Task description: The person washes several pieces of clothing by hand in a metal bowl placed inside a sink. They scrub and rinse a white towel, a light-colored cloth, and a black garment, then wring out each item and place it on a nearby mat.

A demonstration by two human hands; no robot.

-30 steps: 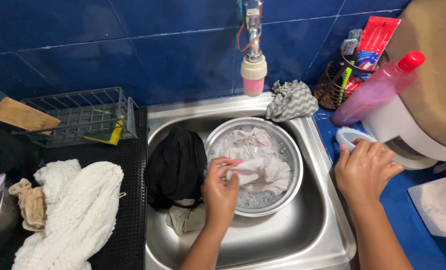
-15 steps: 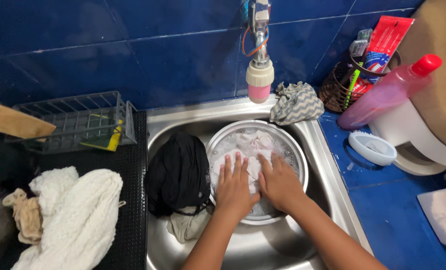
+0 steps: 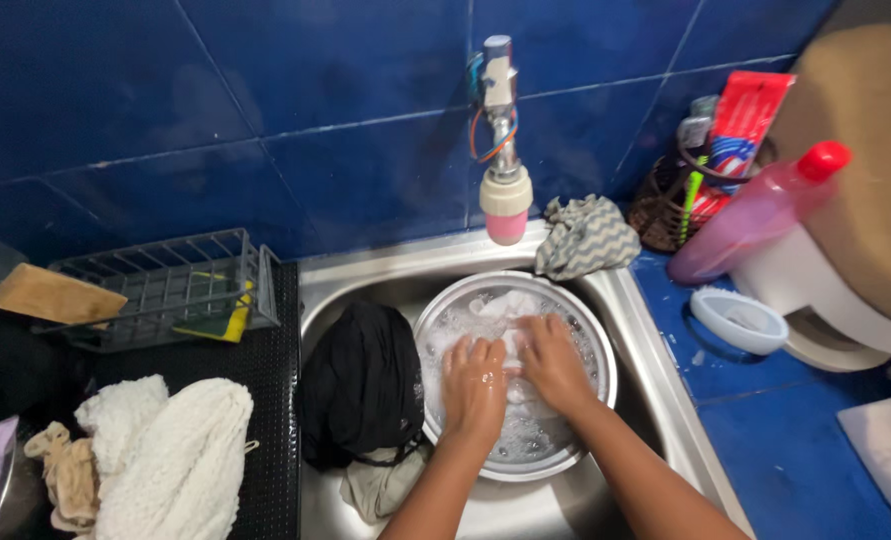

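Pale cloth [image 3: 500,305] lies in a round metal basin [image 3: 590,330] of sudsy water, and the basin sits in the right part of a steel sink [image 3: 655,400]. Both of the person's hands press down on the cloth. The left hand [image 3: 475,385] lies flat with its fingers spread a little, palm down in the foam. The right hand [image 3: 548,360] lies just beside it, fingers together and pointing toward the tap [image 3: 505,200]; neither hand is closed around the fabric, they bear on it from above.

Soaked as it is, the cloth is likely limp and heavier than it looks, and the soap probably makes it slick. It should fold and bunch under any grip, so a gathered handful in the thick middle would hold better than a pinch at a thin edge. Nothing about it seems fragile. The basin itself may slide on the wet steel if pushed sideways.

A black garment [image 3: 360,385] is heaped in the left part of the sink, touching the basin's rim, with a greyish rag [image 3: 380,485] beneath it. A patterned grey cloth [image 3: 585,235] sits on the sink's back corner. On the blue counter to the right stand a pink bottle [image 3: 750,215] and a small white dish [image 3: 737,320]. White woolly fabric [image 3: 165,450] rests on the dark mat at the left.
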